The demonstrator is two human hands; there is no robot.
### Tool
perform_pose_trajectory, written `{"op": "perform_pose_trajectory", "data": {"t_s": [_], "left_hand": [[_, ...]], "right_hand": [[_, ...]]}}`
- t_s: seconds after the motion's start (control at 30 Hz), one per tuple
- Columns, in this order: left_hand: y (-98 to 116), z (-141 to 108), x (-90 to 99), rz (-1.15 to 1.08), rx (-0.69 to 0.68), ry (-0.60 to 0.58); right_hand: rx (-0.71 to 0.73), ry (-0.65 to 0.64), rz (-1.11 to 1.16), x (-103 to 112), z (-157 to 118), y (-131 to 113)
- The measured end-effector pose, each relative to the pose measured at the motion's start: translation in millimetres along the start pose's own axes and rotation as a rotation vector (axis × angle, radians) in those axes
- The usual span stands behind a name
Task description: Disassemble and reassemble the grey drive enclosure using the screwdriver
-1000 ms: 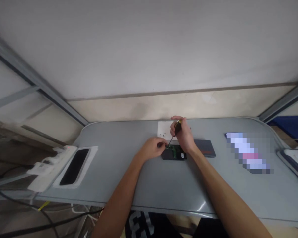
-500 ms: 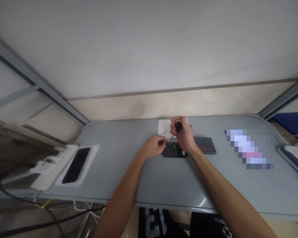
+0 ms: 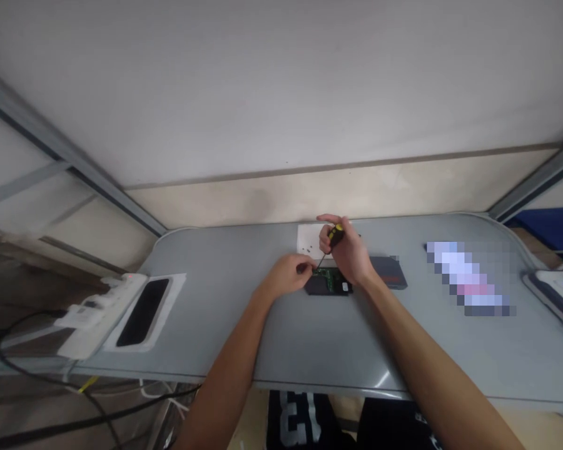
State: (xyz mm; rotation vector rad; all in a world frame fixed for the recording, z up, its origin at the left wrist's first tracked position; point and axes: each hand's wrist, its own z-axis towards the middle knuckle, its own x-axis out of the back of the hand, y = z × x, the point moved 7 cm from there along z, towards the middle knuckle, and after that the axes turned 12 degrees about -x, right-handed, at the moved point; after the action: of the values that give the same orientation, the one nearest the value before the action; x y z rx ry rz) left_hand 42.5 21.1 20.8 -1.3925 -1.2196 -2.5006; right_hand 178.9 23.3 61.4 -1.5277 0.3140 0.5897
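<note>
A smooth grey tabletop [image 3: 216, 312] supports a flat black rectangular device [image 3: 327, 288] with exposed green circuitry. The right hand [image 3: 349, 253] grips a black-and-yellow screwdriver [image 3: 336, 234] with a slim shaft, tilted tip-down toward the device's far-left corner. The left hand [image 3: 288, 275] curls at that corner; whether it pinches anything cannot be determined.
</note>
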Motion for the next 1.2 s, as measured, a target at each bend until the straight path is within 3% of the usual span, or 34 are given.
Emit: {"op": "perform_pose_trajectory", "data": {"t_s": [0.33,0.53,0.83,1.0,1.2], "left_hand": [[-0.1,-1.1,-0.6,0.001,0.012,-0.002],[3.2,0.4,0.0,0.033,-0.003,-0.010],[3.5,0.2,0.1,0.044,-0.009,0.001],[4.2,0.0,0.3,0.050,-0.013,0.004],[2.1,-0.5,-0.2,0.042,0.001,-0.003]], "right_hand": [[0.031,0.053,-0.053,6.0,0.1,3.4],[0.015,-0.023,-0.021,0.0,0.0,-2.8],[0.118,0.070,-0.040,7.8,-0.3,-2.5],[0.050,0.001,0.014,1.0,1.2,-0.9],[0.047,0.040,-0.050,4.6,-0.3,1.7]]}}
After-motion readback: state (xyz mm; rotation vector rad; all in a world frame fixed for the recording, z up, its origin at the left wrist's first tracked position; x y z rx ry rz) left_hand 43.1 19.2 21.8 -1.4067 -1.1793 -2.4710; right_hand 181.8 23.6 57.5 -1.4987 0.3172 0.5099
